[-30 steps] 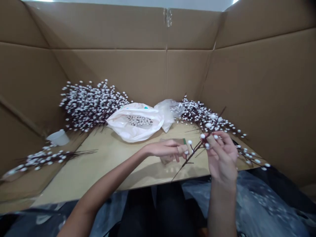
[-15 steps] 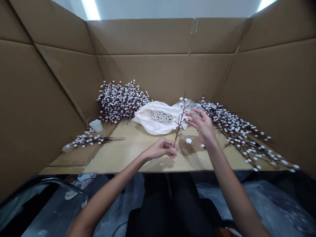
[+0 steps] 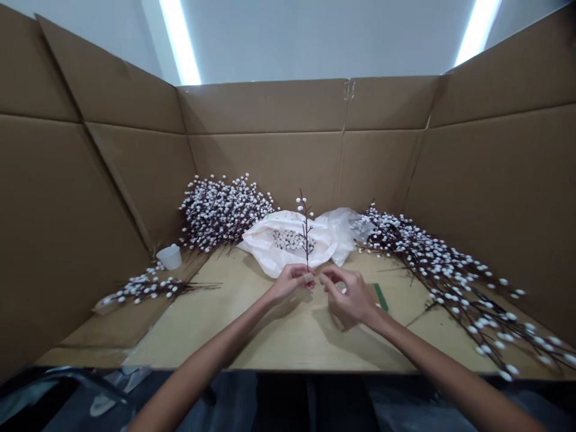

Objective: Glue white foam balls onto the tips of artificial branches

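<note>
My left hand (image 3: 290, 282) pinches the lower stem of a thin dark twig (image 3: 306, 240), which stands upright with a few white berries near its top. Close beside it, my right hand (image 3: 348, 293) has thumb and fingers brought together; anything between them is too small to make out. Behind the twig, an open white plastic bag (image 3: 263, 255) holds many loose white berries (image 3: 285, 240). Under and beside my right hand lie a clear plastic piece with something white on it, partly hidden, and a green-edged item (image 3: 381, 296).
Berry branches are heaped at the back left (image 3: 220, 210) and along the right (image 3: 427, 252). On the left lie a smaller bunch (image 3: 150, 285) and a white plastic cup (image 3: 170, 257). Cardboard walls (image 3: 265, 159) enclose the table (image 3: 279, 348) on three sides. A crumpled clear bag (image 3: 341, 231) adjoins the white one.
My right hand has come down from beside the twig's upper part to near its base, its spread fingers now pinched. The twig stands straighter in my left hand. The view has tilted up.
</note>
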### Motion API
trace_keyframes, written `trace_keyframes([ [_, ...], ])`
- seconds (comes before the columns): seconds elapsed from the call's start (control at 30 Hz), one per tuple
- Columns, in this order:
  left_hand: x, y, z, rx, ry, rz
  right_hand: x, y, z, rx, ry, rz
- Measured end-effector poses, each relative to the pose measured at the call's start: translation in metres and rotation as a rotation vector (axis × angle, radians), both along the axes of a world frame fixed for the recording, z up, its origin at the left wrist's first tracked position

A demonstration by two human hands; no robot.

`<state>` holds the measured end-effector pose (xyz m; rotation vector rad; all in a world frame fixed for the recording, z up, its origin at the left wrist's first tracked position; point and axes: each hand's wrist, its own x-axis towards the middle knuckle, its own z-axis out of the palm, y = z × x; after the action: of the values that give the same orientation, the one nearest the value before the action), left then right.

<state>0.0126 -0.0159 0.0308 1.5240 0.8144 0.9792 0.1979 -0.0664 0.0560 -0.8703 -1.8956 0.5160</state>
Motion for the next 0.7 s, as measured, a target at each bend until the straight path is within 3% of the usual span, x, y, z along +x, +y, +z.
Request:
trace_keyframes([
  [0.1, 0.006, 0.016, -0.009, -0.006, -0.022, 0.048, 0.006, 0.021, 0.000, 0.099, -0.026, -0.033],
  [0.27, 0.004, 0.027, -0.027, -0.056, 0.009, 0.056, 0.048, 0.081, -0.006, 0.209, -0.035, -0.349],
  [0.37, 0.002, 0.028, -0.032, -0.092, 0.040, 0.031, 0.074, 0.103, -0.016, 0.215, -0.123, -0.457],
  [0.53, 0.003, 0.028, -0.032, -0.087, 0.103, -0.007, 0.096, 0.108, -0.019, 0.130, -0.378, -0.441],
  [0.7, 0.005, 0.029, -0.030, -0.068, 0.151, -0.021, 0.108, 0.109, -0.009, -0.066, -0.655, -0.247],
])
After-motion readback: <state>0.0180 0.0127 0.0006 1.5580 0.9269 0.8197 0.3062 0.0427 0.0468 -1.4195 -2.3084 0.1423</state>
